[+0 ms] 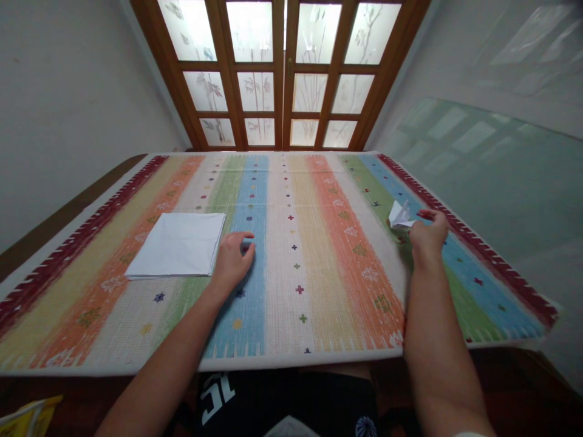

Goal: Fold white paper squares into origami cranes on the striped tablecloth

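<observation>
My left hand (233, 258) rests on the cloth, loosely curled, with a gap between thumb and forefinger and nothing in it. Just left of it lies a neat stack of white square paper sheets (175, 246). Over on the right, a small folded white paper crane (399, 215) sits on the green stripe with its pointed parts up. Beside it is my right hand (429, 232), its thumb at the crane's right tip. The forefinger stands apart from the thumb; the other fingers are mostly hidden behind the hand.
A striped, patterned tablecloth (277, 291) covers the table. Beyond its far edge stand wooden doors (277, 91) with frosted panes. A glass panel (492, 182) leans along the right wall. Something yellow (34, 419) shows at the lower left, below the table edge.
</observation>
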`<act>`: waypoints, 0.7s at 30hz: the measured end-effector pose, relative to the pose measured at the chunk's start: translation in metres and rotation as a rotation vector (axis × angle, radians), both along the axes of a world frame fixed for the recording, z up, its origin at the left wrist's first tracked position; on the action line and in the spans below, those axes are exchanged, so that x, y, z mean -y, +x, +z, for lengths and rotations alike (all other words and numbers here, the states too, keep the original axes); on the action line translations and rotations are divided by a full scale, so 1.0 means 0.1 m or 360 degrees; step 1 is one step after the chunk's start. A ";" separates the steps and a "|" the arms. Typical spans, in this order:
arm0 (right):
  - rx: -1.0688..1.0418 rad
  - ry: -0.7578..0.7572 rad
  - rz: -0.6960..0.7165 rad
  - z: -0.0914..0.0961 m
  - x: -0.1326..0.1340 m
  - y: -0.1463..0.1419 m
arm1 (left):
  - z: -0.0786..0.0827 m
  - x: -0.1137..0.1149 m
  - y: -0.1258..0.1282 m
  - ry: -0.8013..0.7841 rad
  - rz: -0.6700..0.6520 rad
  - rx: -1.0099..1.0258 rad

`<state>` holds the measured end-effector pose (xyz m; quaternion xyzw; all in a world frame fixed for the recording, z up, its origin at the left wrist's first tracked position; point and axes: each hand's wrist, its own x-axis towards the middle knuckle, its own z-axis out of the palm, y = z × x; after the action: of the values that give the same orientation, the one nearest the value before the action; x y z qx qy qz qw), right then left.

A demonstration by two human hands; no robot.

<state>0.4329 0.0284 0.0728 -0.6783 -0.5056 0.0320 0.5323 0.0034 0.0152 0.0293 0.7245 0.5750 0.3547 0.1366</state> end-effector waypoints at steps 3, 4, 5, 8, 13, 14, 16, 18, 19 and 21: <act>0.0079 -0.0020 -0.0055 -0.03 0.07 -0.02 | 0.02 -0.04 -0.13 0.0030 0.0253 -0.0231; 0.0120 -0.0038 -0.0093 -0.05 0.07 0.00 | 0.03 -0.04 -0.17 0.0015 0.0342 -0.0323; 0.0135 -0.0057 -0.0144 -0.08 0.07 0.04 | 0.04 -0.04 -0.22 -0.0028 0.0443 -0.0411; 0.0033 -0.0152 -0.0517 -0.15 0.03 0.20 | 0.07 -0.03 -0.32 -0.0221 0.0650 -0.0602; 0.0199 0.0150 -0.0830 -0.14 -0.04 0.29 | 0.11 -0.02 -0.41 -0.0302 0.0674 -0.0653; 0.0283 0.0235 -0.0757 -0.12 -0.04 0.25 | 0.11 -0.02 -0.42 -0.0296 0.0654 -0.0632; 0.0416 0.0321 -0.0513 -0.07 -0.03 0.14 | 0.11 -0.04 -0.42 -0.0313 0.0597 -0.0555; 0.0448 0.0345 -0.0322 -0.04 -0.02 0.00 | 0.11 -0.05 -0.39 -0.0332 0.0511 -0.0442; 0.0436 0.0345 -0.0217 -0.04 -0.02 -0.08 | 0.11 -0.04 -0.36 -0.0329 0.0444 -0.0378; 0.0380 0.0288 0.0046 -0.07 -0.04 -0.23 | 0.11 -0.02 -0.27 -0.0281 0.0182 -0.0255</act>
<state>0.4098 0.0324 0.0661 -0.6191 -0.5758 -0.0867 0.5268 -0.0240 0.0171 0.0405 0.7016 0.6535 0.2509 0.1330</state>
